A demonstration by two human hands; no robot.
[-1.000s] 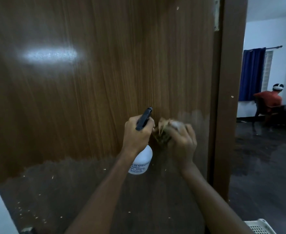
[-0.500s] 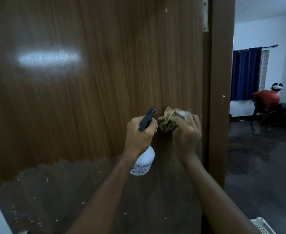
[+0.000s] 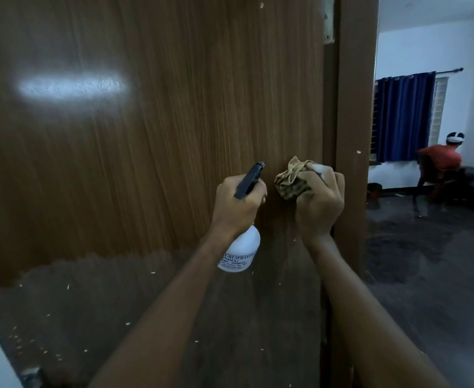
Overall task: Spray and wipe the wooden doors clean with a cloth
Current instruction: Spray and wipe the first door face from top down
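Here, one brown wood-grain door [image 3: 146, 163] fills the head view. The left hand [image 3: 237, 204] grips one white plastic spray bottle [image 3: 241, 252]; beside it, the right hand [image 3: 321, 203] clutches one crumpled tan cloth [image 3: 291, 182] against the door.

Wooden door [image 3: 146, 135]: brown vertical grain, fills the view from 9 to 1 o'clock; pale light reflection at 10 o'clock; lower part duller and flecked with pale specks.
Left hand [image 3: 237, 204]: near centre, grips the neck of a spray bottle [image 3: 240, 252]; black nozzle points up toward 12, white labelled body hangs below the wrist.
Right hand [image 3: 318, 204]: just beside it toward 3 o'clock, holds a crumpled tan cloth [image 3: 293, 182] pressed to the door by its hinge edge.
Door frame [image 3: 353, 121]: upright, at 2 o'clock; metal hinge [image 3: 328, 21] at 1 o'clock.
Room beyond, at 3 o'clock: blue curtain [image 3: 403, 116], seated person in red [image 3: 440, 159], dark glossy floor [image 3: 431, 275].
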